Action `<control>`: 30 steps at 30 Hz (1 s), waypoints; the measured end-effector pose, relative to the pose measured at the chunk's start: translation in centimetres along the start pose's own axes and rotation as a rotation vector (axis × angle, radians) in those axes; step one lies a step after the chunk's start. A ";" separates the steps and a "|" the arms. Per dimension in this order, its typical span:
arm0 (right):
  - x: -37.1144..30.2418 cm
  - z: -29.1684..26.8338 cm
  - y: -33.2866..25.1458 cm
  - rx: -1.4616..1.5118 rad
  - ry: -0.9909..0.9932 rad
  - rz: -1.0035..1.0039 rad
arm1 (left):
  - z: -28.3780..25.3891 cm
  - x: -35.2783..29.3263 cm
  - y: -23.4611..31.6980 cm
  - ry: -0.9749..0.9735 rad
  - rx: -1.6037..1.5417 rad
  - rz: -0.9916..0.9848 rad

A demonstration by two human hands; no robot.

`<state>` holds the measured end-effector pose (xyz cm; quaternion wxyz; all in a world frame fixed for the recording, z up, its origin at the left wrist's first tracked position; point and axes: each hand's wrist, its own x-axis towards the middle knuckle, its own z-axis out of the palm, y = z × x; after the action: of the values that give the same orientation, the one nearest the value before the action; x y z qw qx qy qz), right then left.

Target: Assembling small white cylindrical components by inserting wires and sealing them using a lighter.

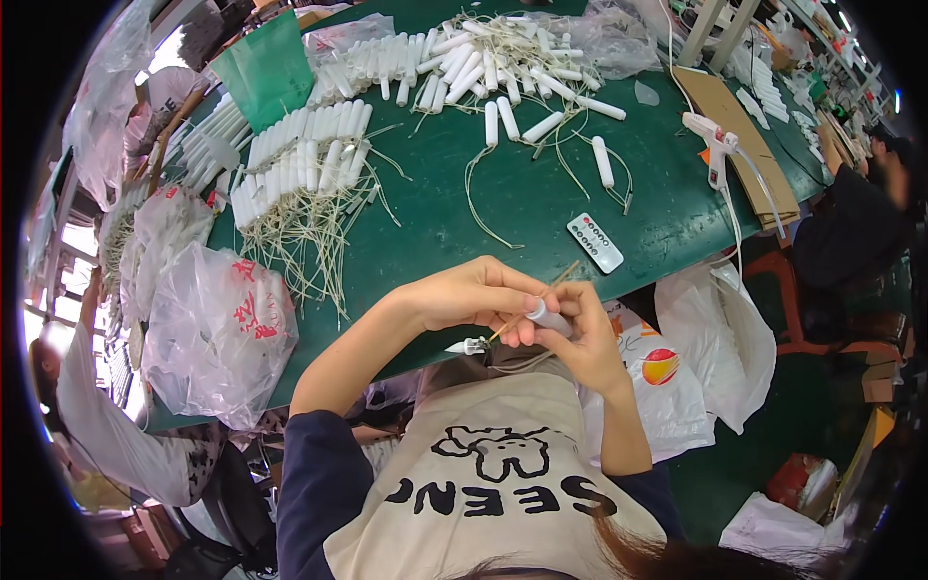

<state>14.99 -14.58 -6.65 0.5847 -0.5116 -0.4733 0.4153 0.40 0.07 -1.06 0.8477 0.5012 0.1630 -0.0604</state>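
Both hands meet at the table's near edge, in front of my chest. My right hand (590, 338) is wrapped round a short white plastic tube (549, 317), its end turned toward my left hand. In my left hand (488, 298) the fingers pinch a thin wooden stick (566, 274) that slants past the tube. Just below the fingers hangs a small white flame-shaped bulb (467, 347) with a dark base; pale wires (527, 366) trail near it. How the bulb joins the wires is hidden by my fingers.
On the green table (425, 213), a white remote control (594, 243) lies close by. Farther off are a pile of wired white tubes (474, 72) and stacked rows of tubes (304, 155). A glue gun (713, 147) rests at right by cardboard (735, 126). Plastic bags (208, 333) bulge at left.
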 end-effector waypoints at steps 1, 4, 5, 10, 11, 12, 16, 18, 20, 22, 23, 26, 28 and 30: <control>0.2 -0.2 -0.6 0.000 0.001 0.005 | -0.1 -0.1 -0.2 0.009 0.019 0.004; 1.3 -2.2 -1.2 -0.224 0.078 -0.215 | -0.2 -0.3 -0.5 0.021 0.089 -0.021; 2.1 -3.0 -0.3 -0.277 0.204 -0.236 | -0.1 -0.4 -0.4 0.028 0.140 -0.047; 5.4 -4.5 2.3 -1.081 0.514 -0.246 | 0.8 -0.9 -0.2 0.000 0.213 -0.054; 5.7 -4.5 2.8 -1.081 0.514 -0.246 | 0.7 -1.0 -0.2 -0.022 0.229 -0.051; 6.0 -4.3 3.2 -1.157 0.505 -0.173 | 0.6 -1.0 -0.2 -0.019 0.227 -0.051; 6.7 -4.1 3.6 -1.288 0.487 -0.027 | 0.3 -0.9 -0.4 0.031 0.186 -0.055; 6.9 -4.2 3.6 -1.254 0.485 -0.018 | 0.2 -0.8 -0.4 0.072 0.170 -0.068; 6.9 -4.4 3.5 -1.221 0.486 -0.007 | 0.2 -0.8 -0.3 0.093 0.179 -0.073; 6.8 -4.5 3.4 -1.206 0.508 -0.059 | 0.0 -0.7 -0.6 0.098 0.148 -0.071; 6.8 -4.7 3.5 -1.206 0.508 -0.058 | -0.1 -0.6 -0.7 0.101 0.117 -0.069; 6.6 -5.3 3.7 -1.017 0.483 -0.148 | 0.0 -0.4 -0.5 0.102 0.174 -0.066; 6.3 -5.2 3.5 -0.769 0.478 -0.100 | 0.1 -0.4 -0.5 0.108 0.174 -0.059; 5.8 -5.3 3.1 -0.719 0.471 -0.147 | 0.1 -0.4 -0.5 0.114 0.173 -0.050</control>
<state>21.33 -9.65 -9.09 0.4894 -0.7284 -0.4766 0.0530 -0.07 -0.29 -1.25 0.7888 0.5709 0.2178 -0.0667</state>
